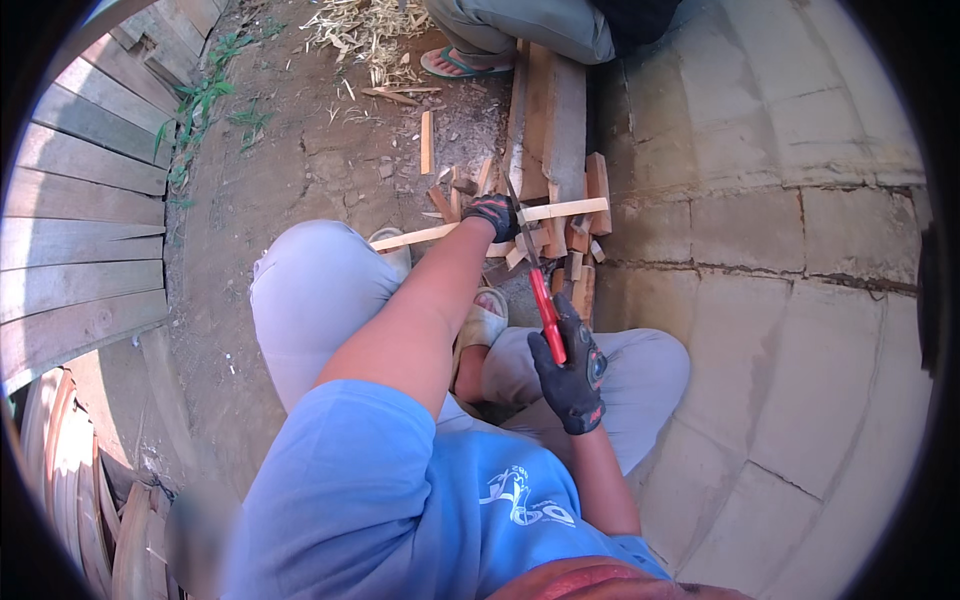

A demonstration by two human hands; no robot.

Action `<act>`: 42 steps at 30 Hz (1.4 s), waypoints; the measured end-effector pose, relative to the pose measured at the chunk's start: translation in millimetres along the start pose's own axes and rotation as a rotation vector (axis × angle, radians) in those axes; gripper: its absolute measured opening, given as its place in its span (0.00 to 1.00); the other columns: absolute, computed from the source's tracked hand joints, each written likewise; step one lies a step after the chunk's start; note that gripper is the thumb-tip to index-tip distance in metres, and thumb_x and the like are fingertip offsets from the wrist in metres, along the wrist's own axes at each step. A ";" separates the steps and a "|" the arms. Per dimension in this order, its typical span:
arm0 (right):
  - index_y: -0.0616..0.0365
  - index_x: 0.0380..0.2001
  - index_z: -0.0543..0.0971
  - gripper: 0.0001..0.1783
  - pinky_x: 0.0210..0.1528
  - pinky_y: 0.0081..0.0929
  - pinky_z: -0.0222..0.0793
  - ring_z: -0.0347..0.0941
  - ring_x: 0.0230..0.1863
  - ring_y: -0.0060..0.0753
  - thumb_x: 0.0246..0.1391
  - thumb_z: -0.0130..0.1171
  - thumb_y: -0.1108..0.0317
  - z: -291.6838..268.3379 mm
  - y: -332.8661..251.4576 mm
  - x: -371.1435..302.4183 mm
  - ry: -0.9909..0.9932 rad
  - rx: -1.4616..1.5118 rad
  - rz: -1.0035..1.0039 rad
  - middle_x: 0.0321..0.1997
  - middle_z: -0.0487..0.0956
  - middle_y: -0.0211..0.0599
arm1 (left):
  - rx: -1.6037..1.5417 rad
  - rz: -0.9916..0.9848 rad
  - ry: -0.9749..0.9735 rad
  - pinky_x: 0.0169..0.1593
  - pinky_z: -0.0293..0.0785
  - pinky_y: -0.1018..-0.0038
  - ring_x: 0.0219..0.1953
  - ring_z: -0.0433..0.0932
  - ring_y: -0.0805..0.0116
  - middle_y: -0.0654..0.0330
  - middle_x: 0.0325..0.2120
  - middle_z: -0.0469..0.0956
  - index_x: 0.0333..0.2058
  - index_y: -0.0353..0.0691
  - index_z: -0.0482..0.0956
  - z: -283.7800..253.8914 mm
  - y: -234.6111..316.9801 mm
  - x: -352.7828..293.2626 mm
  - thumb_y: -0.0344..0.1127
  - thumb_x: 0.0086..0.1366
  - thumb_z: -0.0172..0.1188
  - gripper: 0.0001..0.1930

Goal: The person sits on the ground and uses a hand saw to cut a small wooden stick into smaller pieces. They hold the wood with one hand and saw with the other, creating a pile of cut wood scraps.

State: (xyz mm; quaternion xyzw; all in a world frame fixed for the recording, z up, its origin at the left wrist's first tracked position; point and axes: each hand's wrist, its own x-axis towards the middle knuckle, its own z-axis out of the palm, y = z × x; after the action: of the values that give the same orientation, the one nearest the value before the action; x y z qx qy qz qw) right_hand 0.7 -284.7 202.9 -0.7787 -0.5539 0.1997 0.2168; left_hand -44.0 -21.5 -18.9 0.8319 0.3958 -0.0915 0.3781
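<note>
A pale wooden strip point(565, 209) lies crosswise in front of the person, tilted slightly so that its right end is farther away than its left; everything here is placed from it. The gloved left hand point(492, 215) is on the strip near its middle, the fingers curled over and grasping it, though their undersides are hidden. The gloved right hand point(572, 360) is on the near side of the strip, its fingers wrapped around the red handle of a saw point(546, 315). The dark blade runs away from that handle and crosses the strip just right of the left hand, its tip beyond; whether the teeth bite into the wood cannot be told. Beyond the strip, a thick wooden beam point(565, 115) stretches away, and past it another person sits, with a sandalled foot point(463, 65) on the ground to the beam's left. Short wood offcuts point(597, 180) crowd around the strip's right half, some beyond it and others on its near side. A single loose block point(427, 142) lies beyond its left half, and farther off that way is a heap of shavings point(370, 35). Well left of the strip stands a plank fence point(85, 220); to its right is a block wall point(750, 235).
</note>
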 end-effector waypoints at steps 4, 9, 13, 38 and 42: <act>0.49 0.71 0.74 0.35 0.49 0.42 0.81 0.85 0.43 0.48 0.62 0.69 0.62 7.0 -1.0 -5.1 -0.178 -0.042 0.085 0.48 0.87 0.45 | 0.001 0.037 -0.018 0.59 0.82 0.54 0.57 0.85 0.48 0.48 0.55 0.85 0.55 0.45 0.87 7.5 -13.2 14.7 0.47 0.65 0.63 0.23; 0.53 0.67 0.78 0.27 0.50 0.44 0.81 0.86 0.48 0.53 0.65 0.65 0.64 1.2 -5.7 1.4 -0.025 -0.074 -0.022 0.53 0.87 0.51 | 0.029 0.065 0.038 0.56 0.82 0.51 0.54 0.85 0.45 0.46 0.54 0.85 0.55 0.46 0.84 0.3 -19.0 13.1 0.48 0.64 0.63 0.23; 0.53 0.65 0.80 0.25 0.47 0.45 0.81 0.87 0.45 0.55 0.65 0.64 0.66 -20.3 -21.5 7.7 0.109 -0.060 -0.051 0.51 0.87 0.53 | 0.007 0.001 0.080 0.58 0.81 0.51 0.55 0.85 0.46 0.48 0.53 0.86 0.56 0.48 0.84 -19.9 -22.9 12.9 0.48 0.63 0.64 0.24; 0.54 0.62 0.82 0.22 0.53 0.41 0.81 0.87 0.51 0.51 0.66 0.66 0.66 -65.2 -23.6 3.9 0.077 -0.165 0.083 0.54 0.87 0.53 | -0.080 -0.008 0.335 0.51 0.84 0.54 0.48 0.88 0.50 0.48 0.46 0.87 0.46 0.44 0.87 4.3 14.5 32.3 0.51 0.63 0.65 0.20; 0.54 0.62 0.82 0.22 0.54 0.41 0.81 0.87 0.52 0.52 0.65 0.66 0.67 -79.0 -28.8 -2.9 0.085 -0.129 0.119 0.54 0.87 0.53 | -0.102 -0.010 0.349 0.52 0.84 0.52 0.49 0.87 0.47 0.46 0.45 0.87 0.46 0.42 0.85 6.6 11.0 37.7 0.53 0.62 0.67 0.23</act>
State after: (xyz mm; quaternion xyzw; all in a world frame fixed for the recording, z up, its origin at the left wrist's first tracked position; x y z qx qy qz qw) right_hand 21.0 -288.3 284.5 -0.8303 -0.5087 0.1428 0.1773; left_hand -9.8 -8.3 -34.4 0.8127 0.4639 0.0727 0.3448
